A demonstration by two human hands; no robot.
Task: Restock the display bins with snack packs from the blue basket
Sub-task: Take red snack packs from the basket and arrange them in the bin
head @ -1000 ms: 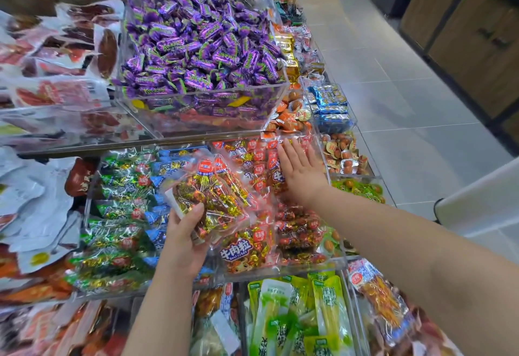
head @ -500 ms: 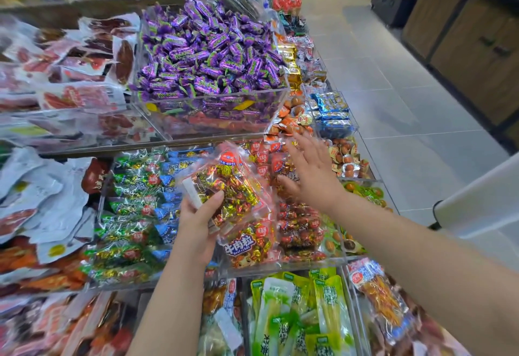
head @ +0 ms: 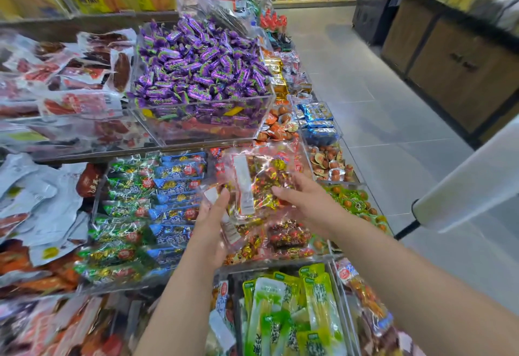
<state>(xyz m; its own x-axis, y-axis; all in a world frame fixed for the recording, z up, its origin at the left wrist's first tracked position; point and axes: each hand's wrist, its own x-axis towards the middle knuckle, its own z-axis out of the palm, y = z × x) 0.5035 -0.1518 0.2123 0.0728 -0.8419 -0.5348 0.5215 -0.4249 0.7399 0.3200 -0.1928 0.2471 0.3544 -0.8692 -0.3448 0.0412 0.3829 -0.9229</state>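
Note:
A clear snack pack point(head: 262, 184) of gold and red wrapped sweets hangs, turned to its back side, just above the middle display bin point(head: 276, 260). My left hand point(head: 212, 225) grips its lower left corner, thumb on top. My right hand point(head: 304, 197) holds its right side with fingers on the wrapper. The bin below holds similar red and gold packs point(head: 289, 236). The blue basket is out of view.
A raised clear bin of purple candies point(head: 202, 74) stands behind. Green and blue packs point(head: 146, 201) fill the left bin, green pickle packs point(head: 295, 313) the near one. Small bins of nuts point(head: 328, 161) line the right edge. A white bar point(head: 463, 187) crosses the aisle floor at right.
My right hand left the packs in the bin and came back onto the held pack. The pack shifted right over the middle bin and flipped to its back side.

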